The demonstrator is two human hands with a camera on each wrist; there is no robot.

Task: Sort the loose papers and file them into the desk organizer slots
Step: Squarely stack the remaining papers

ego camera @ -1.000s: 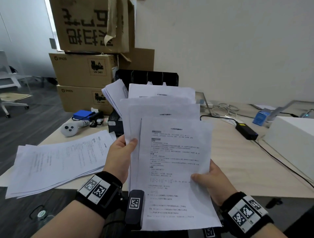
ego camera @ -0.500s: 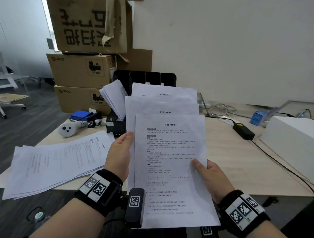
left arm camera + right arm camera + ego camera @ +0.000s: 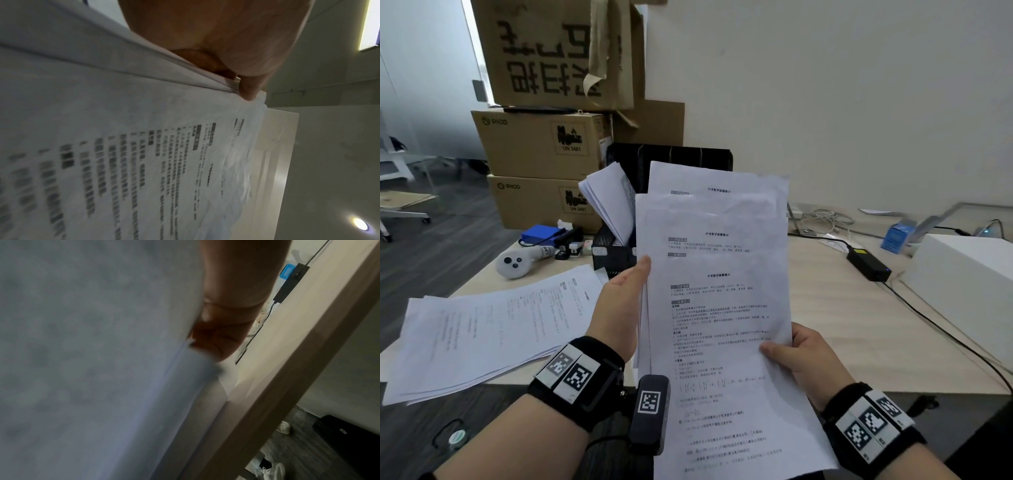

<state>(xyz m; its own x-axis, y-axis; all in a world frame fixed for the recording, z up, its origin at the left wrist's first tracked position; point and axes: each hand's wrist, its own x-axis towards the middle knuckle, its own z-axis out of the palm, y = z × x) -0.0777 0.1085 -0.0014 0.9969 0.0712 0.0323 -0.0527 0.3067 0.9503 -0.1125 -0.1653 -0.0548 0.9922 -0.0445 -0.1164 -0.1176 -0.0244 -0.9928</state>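
Note:
I hold a fanned sheaf of printed papers (image 3: pixel 719 308) upright over the desk's near edge. My left hand (image 3: pixel 619 301) grips its left edge, thumb on the front. My right hand (image 3: pixel 801 356) pinches the front sheet's right edge, thumb on the print. The left wrist view shows the printed sheets (image 3: pixel 144 162) with my thumb (image 3: pixel 248 91) on their edge. In the right wrist view a blurred sheet (image 3: pixel 92 353) fills the left side beside my fingers (image 3: pixel 222 340). Behind the sheaf stands the black desk organizer (image 3: pixel 671 157), with papers (image 3: pixel 609 202) leaning in a left slot.
A spread pile of loose papers (image 3: pixel 493 329) lies on the desk at the left. A white controller (image 3: pixel 517 262) and a blue case (image 3: pixel 541 233) sit behind it. Cardboard boxes (image 3: pixel 544 144) are stacked at the back left. A black power brick (image 3: pixel 868 265), its cable, and a white box (image 3: pixel 969 284) occupy the right.
The front sheet has slid upward, closer in line with the sheets behind it. My right thumb now sits nearer the sheet's right edge.

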